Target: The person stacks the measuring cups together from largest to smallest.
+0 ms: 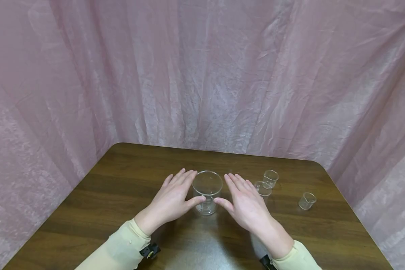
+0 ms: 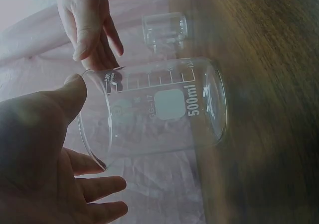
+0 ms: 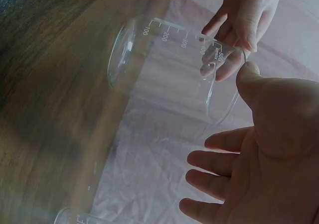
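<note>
A large clear glass beaker, printed 500ml in the left wrist view, stands upright on the wooden table between the two hands. My left hand is at its left side near the rim, thumb toward the front and fingers extended. On the other side is my right hand, its fingers straight and spread in the right wrist view. Both thumbs come close to the rim; whether they touch the glass I cannot tell. Neither hand is curled round the beaker.
Right of the hands, a medium beaker, partly hidden by the right hand, stands by a smaller beaker. Another small beaker is farther right. Pink curtains hang behind the brown table.
</note>
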{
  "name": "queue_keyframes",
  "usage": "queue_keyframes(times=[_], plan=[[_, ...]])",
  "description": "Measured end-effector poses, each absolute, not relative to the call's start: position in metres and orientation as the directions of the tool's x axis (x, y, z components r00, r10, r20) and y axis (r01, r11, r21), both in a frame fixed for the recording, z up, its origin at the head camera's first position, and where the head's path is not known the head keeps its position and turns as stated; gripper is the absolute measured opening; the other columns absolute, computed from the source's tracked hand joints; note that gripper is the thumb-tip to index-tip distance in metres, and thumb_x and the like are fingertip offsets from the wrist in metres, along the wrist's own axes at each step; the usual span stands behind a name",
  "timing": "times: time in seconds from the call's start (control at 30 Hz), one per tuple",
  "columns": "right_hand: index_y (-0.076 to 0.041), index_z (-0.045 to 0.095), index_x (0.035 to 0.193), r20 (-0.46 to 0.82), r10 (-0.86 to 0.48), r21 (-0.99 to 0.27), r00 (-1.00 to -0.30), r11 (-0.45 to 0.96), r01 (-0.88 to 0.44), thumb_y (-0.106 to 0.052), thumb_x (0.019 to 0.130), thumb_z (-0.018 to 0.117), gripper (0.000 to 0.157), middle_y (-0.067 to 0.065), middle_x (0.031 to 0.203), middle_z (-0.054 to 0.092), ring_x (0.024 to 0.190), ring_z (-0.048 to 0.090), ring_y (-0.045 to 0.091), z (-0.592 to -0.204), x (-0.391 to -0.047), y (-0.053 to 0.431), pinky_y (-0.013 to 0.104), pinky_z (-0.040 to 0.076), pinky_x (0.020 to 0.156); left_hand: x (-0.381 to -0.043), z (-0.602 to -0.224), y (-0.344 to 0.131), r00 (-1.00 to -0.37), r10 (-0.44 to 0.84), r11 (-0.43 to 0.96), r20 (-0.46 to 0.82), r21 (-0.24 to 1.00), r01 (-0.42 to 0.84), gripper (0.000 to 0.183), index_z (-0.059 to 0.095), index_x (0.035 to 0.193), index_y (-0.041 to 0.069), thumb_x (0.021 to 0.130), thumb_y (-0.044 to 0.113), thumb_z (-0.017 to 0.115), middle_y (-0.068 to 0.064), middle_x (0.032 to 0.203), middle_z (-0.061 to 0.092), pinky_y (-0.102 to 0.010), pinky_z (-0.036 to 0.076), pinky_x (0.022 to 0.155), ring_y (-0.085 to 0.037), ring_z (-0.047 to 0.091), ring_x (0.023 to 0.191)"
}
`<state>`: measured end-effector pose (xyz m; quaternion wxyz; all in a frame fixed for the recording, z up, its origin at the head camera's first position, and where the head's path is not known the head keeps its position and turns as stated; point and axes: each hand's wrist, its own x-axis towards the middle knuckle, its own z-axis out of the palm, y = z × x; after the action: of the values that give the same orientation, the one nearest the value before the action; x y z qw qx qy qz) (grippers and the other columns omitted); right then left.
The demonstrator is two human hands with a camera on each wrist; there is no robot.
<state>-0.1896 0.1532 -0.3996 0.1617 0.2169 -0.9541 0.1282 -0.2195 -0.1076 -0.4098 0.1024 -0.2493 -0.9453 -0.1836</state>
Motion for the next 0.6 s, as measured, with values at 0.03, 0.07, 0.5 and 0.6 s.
queue_keyframes(times=[0.03, 0.07, 0.5, 0.6], plan=[[0.002, 0.054, 0.16, 0.363, -0.373, -0.178, -0.854, 0.872, -0.457, -0.055, 0.106, 0.07, 0.08, 0.021, 0.162, 0.055, 0.154, 0.048, 0.041, -0.4, -0.19, 0.153, 0.062, 0.037, 0.126, -0.2196, -0.4097, -0.1072, -0.854, 0.435, 0.807, 0.285, 0.297, 0.51, 0.091, 0.046, 0.167, 0.006, 0.102, 0.065, 0.071, -0.014, 0.169, 0.049, -0.072, 0.027, 0.127, -0.04, 0.036, 0.161], [0.002, 0.054, 0.16, 0.362, -0.375, -0.178, -0.854, 0.871, -0.458, -0.055, 0.106, 0.069, 0.079, 0.021, 0.162, 0.055, 0.154, 0.048, 0.041, -0.4004, -0.1904, 0.1528, 0.062, 0.037, 0.126, -0.2199, -0.4097, -0.1069, -0.855, 0.437, 0.809, 0.279, 0.295, 0.509, 0.092, 0.045, 0.167, 0.006, 0.102, 0.066, 0.07, -0.013, 0.17, 0.048, -0.071, 0.026, 0.127, -0.039, 0.035, 0.162], [0.003, 0.054, 0.159, 0.354, -0.386, -0.178, -0.852, 0.866, -0.466, -0.053, 0.106, 0.069, 0.078, 0.022, 0.161, 0.056, 0.153, 0.049, 0.042, -0.4012, -0.1934, 0.1527, 0.062, 0.038, 0.125, -0.2221, -0.4071, -0.1029, -0.855, 0.436, 0.81, 0.281, 0.29, 0.509, 0.088, 0.049, 0.164, 0.004, 0.103, 0.064, 0.07, -0.016, 0.169, 0.049, -0.072, 0.027, 0.127, -0.04, 0.035, 0.162], [0.002, 0.054, 0.159, 0.343, -0.384, -0.187, -0.857, 0.866, -0.463, -0.053, 0.107, 0.069, 0.077, 0.021, 0.161, 0.056, 0.153, 0.048, 0.042, -0.401, -0.1937, 0.153, 0.062, 0.037, 0.125, -0.223, -0.4067, -0.102, -0.853, 0.437, 0.805, 0.285, 0.298, 0.512, 0.087, 0.049, 0.164, 0.005, 0.103, 0.062, 0.071, -0.016, 0.168, 0.049, -0.072, 0.027, 0.127, -0.04, 0.035, 0.162]])
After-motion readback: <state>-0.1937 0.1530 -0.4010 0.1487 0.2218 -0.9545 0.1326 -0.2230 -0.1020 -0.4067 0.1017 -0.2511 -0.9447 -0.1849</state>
